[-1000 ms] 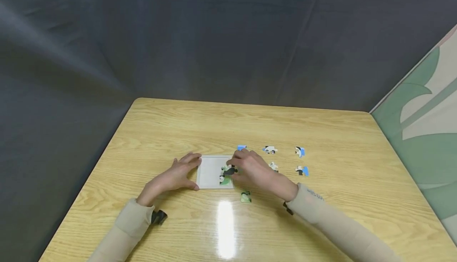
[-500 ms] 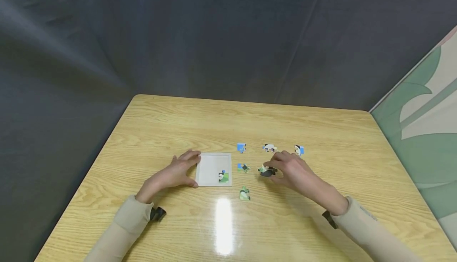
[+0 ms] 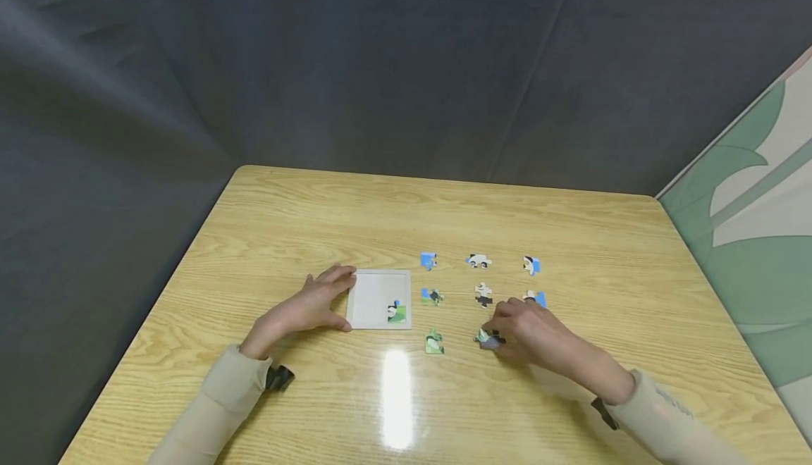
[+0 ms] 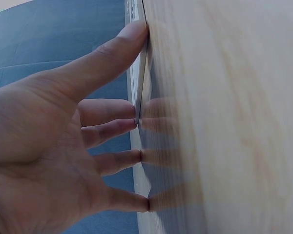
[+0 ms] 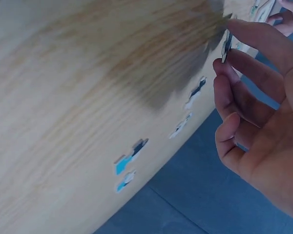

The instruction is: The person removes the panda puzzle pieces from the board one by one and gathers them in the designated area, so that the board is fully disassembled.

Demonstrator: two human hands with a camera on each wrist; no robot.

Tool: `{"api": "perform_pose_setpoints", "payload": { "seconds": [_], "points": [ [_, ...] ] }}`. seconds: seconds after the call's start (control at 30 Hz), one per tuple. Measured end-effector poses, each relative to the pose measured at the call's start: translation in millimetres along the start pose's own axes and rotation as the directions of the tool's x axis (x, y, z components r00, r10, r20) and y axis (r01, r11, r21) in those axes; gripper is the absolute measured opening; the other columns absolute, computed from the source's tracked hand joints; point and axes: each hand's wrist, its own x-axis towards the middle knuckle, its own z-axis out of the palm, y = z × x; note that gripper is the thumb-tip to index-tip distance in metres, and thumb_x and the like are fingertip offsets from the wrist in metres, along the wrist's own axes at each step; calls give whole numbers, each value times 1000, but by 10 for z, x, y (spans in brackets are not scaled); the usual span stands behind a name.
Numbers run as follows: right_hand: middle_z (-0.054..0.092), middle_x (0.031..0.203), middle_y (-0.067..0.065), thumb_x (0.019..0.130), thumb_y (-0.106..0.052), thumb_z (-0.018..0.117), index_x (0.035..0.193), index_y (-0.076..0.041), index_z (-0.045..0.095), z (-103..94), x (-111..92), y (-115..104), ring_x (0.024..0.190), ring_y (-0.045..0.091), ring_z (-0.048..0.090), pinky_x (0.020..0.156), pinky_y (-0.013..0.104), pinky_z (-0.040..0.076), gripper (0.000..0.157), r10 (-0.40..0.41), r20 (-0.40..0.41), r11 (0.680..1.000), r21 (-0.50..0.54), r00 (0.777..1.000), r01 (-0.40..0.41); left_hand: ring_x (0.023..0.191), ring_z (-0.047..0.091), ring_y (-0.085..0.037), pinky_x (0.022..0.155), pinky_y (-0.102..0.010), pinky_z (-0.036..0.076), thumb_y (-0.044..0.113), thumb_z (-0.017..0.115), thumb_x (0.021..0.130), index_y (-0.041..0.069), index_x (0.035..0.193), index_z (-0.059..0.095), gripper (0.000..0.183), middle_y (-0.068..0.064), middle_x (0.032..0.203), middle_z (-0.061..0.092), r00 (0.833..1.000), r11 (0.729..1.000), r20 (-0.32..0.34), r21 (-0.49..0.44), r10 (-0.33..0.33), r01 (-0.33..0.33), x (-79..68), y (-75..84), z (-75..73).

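Note:
My left hand (image 3: pixel 314 308) spans the left side of a white square puzzle tray (image 3: pixel 352 299), thumb at its near corner and forefinger at its far corner. In the left wrist view the fingers are fairly straight, with the thumb tip against the tray's edge. One green puzzle piece (image 3: pixel 397 313) lies in the tray's near right corner. My right hand (image 3: pixel 533 331) pinches a dark and green jigsaw piece (image 3: pixel 488 339) between thumb and fingers, close over the table. In the right wrist view that piece (image 5: pixel 226 46) stands on edge between the fingertips.
Loose jigsaw pieces lie in rough rows right of the tray, among them a blue one (image 3: pixel 428 261), a panda-face one (image 3: pixel 478 261) and a green one (image 3: pixel 434 342). One blue and white piece (image 3: pixel 538 299) is partly behind my right hand. A dark curtain (image 3: pixel 380 63) hangs behind the table.
My right hand has carried the pinched piece from over the tray to the right, then closer to the near side of the table. The left hand stays at the tray's left side.

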Motion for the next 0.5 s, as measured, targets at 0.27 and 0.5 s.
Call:
{"api": "perform_pose_setpoints", "payload": {
  "seconds": [0.27, 0.5],
  "points": [
    [63, 85, -4, 66, -8, 84, 94, -9, 75, 53, -29, 28, 75, 6, 53, 62, 24, 47, 29, -34, 4, 999, 33, 999, 34, 143, 12, -43, 100, -78, 11, 25, 82, 75, -7, 142, 40, 85, -18, 154, 26, 1000, 1000, -1, 13, 7, -7, 5, 3, -3],
    [64, 88, -3, 66, -11, 85, 97, -10, 75, 68, -21, 36, 78, 9, 56, 64, 27, 50, 33, -22, 48, 1000, 1, 999, 22, 143, 13, -43, 100, -78, 12, 26, 81, 75, -7, 142, 41, 85, -18, 155, 26, 1000, 1000, -2, 22, 3, -3, 8, -10, 9]
  ]
}}
